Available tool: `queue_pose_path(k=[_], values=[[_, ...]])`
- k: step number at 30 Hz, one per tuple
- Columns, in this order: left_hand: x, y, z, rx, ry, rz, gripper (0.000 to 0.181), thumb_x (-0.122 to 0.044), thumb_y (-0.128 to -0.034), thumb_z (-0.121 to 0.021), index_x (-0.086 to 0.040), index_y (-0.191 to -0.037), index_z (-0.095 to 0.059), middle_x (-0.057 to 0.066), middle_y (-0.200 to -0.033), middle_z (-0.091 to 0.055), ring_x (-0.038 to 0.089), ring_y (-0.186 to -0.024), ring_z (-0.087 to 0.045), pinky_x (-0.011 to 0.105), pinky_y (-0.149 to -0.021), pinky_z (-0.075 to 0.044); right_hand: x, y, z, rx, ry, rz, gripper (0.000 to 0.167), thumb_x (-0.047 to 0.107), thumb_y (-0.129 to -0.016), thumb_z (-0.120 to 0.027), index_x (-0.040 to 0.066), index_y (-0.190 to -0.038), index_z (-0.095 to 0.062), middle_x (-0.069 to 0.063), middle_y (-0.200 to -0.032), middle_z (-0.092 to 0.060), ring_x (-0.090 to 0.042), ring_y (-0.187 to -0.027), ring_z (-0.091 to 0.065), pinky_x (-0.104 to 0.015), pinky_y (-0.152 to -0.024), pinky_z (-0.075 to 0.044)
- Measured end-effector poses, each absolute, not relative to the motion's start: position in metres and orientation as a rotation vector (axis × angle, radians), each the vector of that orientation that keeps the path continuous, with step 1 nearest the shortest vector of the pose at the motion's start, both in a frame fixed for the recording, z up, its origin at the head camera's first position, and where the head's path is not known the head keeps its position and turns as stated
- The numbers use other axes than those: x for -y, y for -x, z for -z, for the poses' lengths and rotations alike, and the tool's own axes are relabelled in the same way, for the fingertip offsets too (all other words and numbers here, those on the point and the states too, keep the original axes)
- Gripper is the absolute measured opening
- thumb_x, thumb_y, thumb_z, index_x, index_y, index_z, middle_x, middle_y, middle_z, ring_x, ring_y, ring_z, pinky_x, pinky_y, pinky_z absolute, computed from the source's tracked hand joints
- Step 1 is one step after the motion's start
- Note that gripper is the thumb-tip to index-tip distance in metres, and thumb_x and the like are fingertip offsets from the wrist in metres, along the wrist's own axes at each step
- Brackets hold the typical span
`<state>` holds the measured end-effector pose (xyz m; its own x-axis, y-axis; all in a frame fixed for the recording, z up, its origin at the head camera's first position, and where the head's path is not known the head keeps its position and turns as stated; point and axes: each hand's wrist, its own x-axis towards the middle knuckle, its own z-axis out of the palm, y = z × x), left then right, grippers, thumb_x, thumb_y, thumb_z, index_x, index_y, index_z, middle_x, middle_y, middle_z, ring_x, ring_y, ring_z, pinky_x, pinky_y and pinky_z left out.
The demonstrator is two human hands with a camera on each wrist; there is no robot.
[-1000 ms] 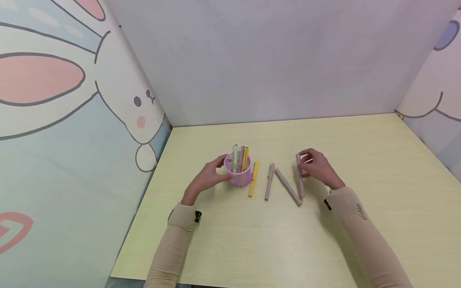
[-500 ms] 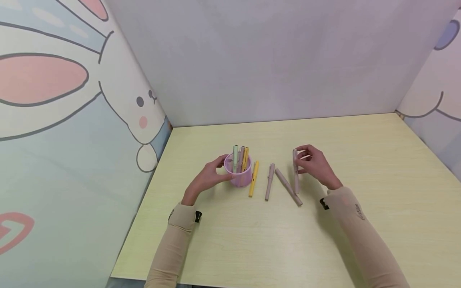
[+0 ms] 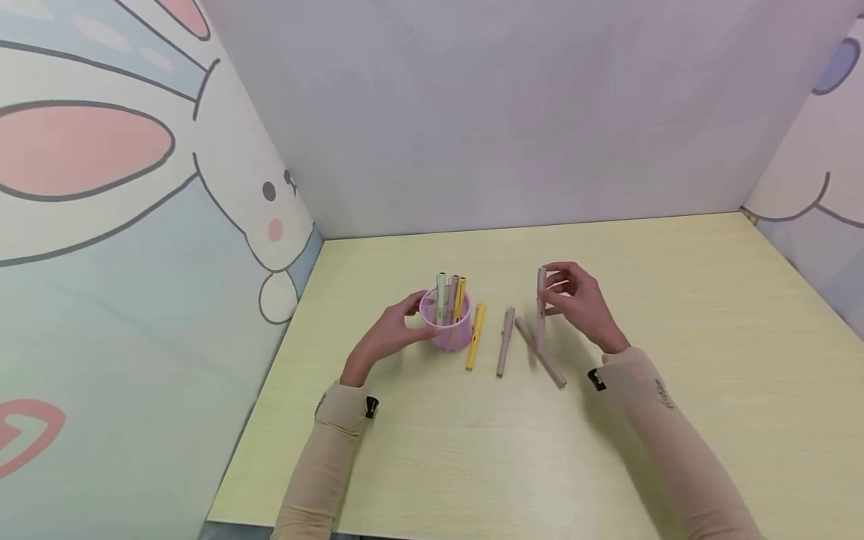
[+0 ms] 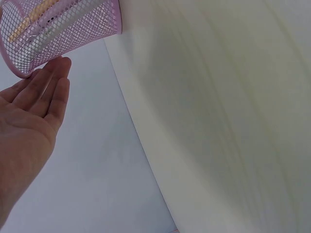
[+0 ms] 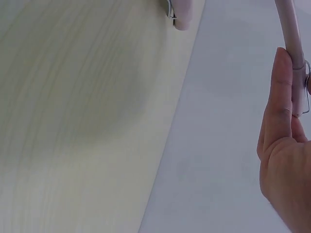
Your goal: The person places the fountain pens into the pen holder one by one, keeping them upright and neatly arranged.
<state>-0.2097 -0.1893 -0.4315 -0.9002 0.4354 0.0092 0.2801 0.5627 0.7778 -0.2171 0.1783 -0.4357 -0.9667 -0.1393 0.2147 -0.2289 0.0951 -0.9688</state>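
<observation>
At the centre of the head view, a pink mesh cup (image 3: 452, 340) stood upright on the worktop (image 3: 432, 465), a green pen (image 3: 441, 296), a mauve pen (image 3: 451, 298) and a yellow pen (image 3: 460, 300) in it. The left hand (image 3: 391, 330) held it from frame left, thumb on the near side, fingers (image 4: 58, 99) against the mesh. Right of centre, the right hand (image 3: 577, 300) pinched a held pen (image 3: 541, 296) at its clip end, fingers (image 5: 280, 92) narrow on it.

Risks (judged): the held pen's long free end overlapped the slanted pen (image 3: 552, 369) in view; contact could not be told. Carried low, it might knock that pen and set it rolling into the straight pen (image 3: 505, 341) or the loose yellow pen (image 3: 475, 336). With the pinch at one end only, a bump could swivel the pen. The cup looked light; a push at its rim might tip it should the left hand slacken.

Versus one second earlier: right hand and held pen had shifted left and slightly up in frame, from right of the slanted pen to over it. Left hand, cup and lying pens showed no clear change.
</observation>
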Motion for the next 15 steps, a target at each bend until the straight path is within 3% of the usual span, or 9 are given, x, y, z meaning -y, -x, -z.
queue_pose_path(k=[6,15], values=[[0.19,0.21,0.431,-2.607,-0.599,-1.254,0.079,-0.037,-0.0911,-0.078,-0.011,-0.157,-0.043,0.008,-0.147,-0.055,0.031,-0.13,-0.053,0.054,-0.107,-0.044,-0.165,0.217,0.431,2.218,-0.425,-2.048,0.043,-0.006,-0.096,-0.065,-0.009,-0.137,-0.051,-0.024,-0.109,-0.057,-0.011,-0.086,-0.064,-0.033,-0.067,-0.061],[0.19,0.21,0.432,-2.604,-0.615,-1.265,0.08,-0.038,-0.0915,-0.077,-0.01,-0.157,-0.042,0.008,-0.147,-0.056,0.031,-0.13,-0.053,0.054,-0.106,-0.044,-0.15,0.221,0.43,2.091,-0.459,-2.118,0.044,-0.009,-0.096,-0.064,-0.011,-0.137,-0.05,-0.015,-0.106,-0.057,-0.013,-0.087,-0.065,-0.034,-0.066,-0.061]])
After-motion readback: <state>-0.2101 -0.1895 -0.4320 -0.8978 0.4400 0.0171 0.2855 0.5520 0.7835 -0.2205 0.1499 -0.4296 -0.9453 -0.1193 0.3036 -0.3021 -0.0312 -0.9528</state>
